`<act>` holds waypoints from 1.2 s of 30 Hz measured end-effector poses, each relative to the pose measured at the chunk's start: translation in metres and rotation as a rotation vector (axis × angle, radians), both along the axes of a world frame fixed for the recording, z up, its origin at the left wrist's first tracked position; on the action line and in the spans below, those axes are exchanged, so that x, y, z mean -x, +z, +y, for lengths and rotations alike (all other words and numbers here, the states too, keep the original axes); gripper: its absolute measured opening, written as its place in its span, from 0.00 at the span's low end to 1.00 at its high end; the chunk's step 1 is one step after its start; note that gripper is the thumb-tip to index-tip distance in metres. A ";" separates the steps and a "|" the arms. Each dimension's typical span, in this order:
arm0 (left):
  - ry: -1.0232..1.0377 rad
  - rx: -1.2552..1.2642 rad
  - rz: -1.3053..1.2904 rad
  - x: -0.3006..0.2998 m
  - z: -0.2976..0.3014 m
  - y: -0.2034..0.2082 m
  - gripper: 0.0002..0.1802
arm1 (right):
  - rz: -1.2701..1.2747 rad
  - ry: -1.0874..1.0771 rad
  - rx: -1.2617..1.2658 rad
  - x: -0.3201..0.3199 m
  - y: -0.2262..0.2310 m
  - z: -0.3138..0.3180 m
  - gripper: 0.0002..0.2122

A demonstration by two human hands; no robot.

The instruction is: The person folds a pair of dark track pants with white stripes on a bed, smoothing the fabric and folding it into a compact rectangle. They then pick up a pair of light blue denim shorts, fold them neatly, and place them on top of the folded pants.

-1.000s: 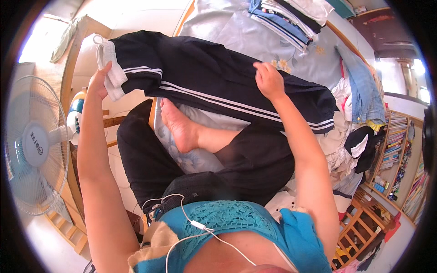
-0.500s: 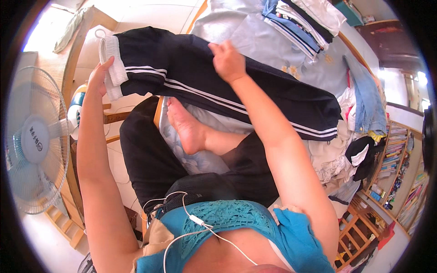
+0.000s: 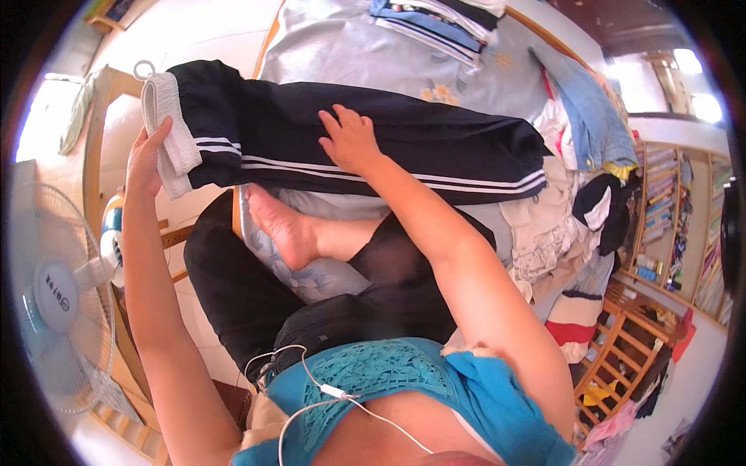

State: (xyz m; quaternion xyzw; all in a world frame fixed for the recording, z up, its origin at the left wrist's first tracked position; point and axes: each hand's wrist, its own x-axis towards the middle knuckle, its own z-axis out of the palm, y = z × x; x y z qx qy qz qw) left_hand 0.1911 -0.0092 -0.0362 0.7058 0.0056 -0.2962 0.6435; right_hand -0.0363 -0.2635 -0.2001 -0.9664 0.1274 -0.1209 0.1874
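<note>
Dark track pants (image 3: 311,109) with white side stripes lie folded lengthwise, stretching across the bed in front of me. Their white elastic waistband (image 3: 172,128), with a drawstring loop at its corner, is at the left end. My left hand (image 3: 148,159) grips that waistband at its near side, thumb on top and the other fingers hidden behind it. Over the middle of the pants, my right hand (image 3: 353,141) has its fingers spread and holds nothing; it rests on or just above the cloth.
A stack of folded clothes (image 3: 447,31) sits at the bed's far side. Loose clothes, including light blue jeans (image 3: 590,109), are piled at the right. An electric fan (image 3: 58,295) stands at the left. My bare foot (image 3: 284,229) lies near the pants.
My right hand has lowered toward the pants, and its fingers have spread from a loosely curled shape. My left hand keeps the waistband. The whole view has shifted somewhat.
</note>
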 end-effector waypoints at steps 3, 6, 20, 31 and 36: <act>-0.102 0.015 0.017 0.014 -0.032 -0.006 0.20 | 0.035 -0.101 0.096 0.026 0.005 -0.038 0.22; -0.207 0.003 0.010 0.039 -0.069 -0.013 0.20 | 0.020 -0.141 0.133 0.058 0.023 -0.089 0.14; -0.601 -0.442 -0.209 0.110 -0.163 -0.135 0.20 | 0.125 -1.118 -0.797 0.259 0.042 -0.347 0.21; -0.564 -0.377 -0.069 0.109 -0.167 -0.167 0.18 | 0.182 -0.776 -0.531 0.275 0.027 -0.341 0.26; -0.526 -0.420 -0.036 0.104 -0.163 -0.167 0.19 | -0.142 -0.472 0.187 0.283 0.061 -0.314 0.21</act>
